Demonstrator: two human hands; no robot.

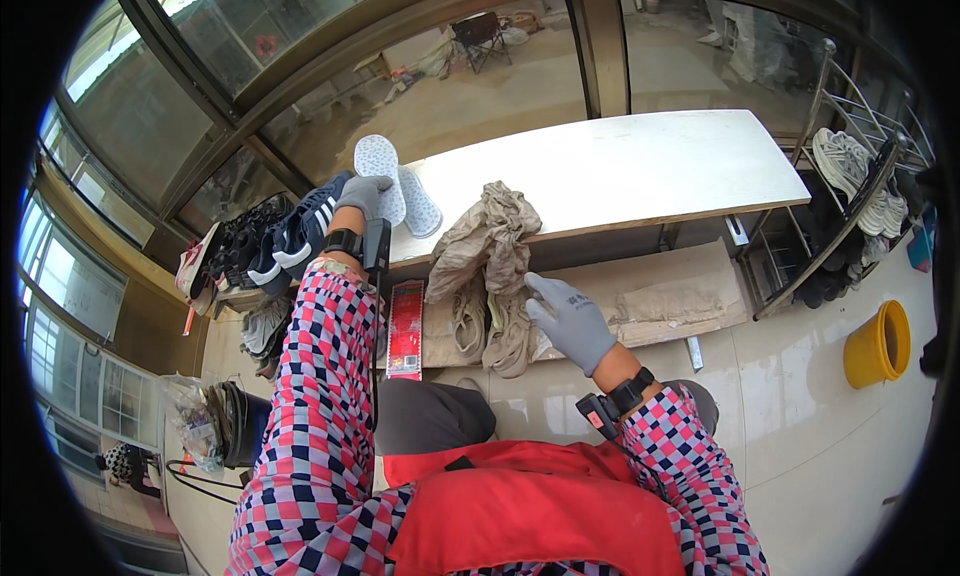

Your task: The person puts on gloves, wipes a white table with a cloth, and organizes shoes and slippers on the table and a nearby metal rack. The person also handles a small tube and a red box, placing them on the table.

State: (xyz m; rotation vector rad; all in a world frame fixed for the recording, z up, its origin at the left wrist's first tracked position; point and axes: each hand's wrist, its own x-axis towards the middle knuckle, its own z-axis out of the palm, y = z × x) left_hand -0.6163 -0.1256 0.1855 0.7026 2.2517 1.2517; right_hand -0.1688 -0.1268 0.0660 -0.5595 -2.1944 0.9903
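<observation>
My left hand, in a grey glove, holds a pale patterned insole at the left end of the white bench top. A second, similar insole lies partly behind it, and whether my fingers touch that one is hidden. Gloved too, my right hand has its fingers apart and holds nothing, just right of a pair of beige shoes on the lower board. A crumpled beige cloth hangs over the bench's front edge above the shoes. Left of the shoes is a red printed strip.
Dark sneakers with white stripes and other shoes stand left of my left hand. At the right is a metal shoe rack near a yellow bucket. A dark bin stands at lower left. Windows rise behind the bench.
</observation>
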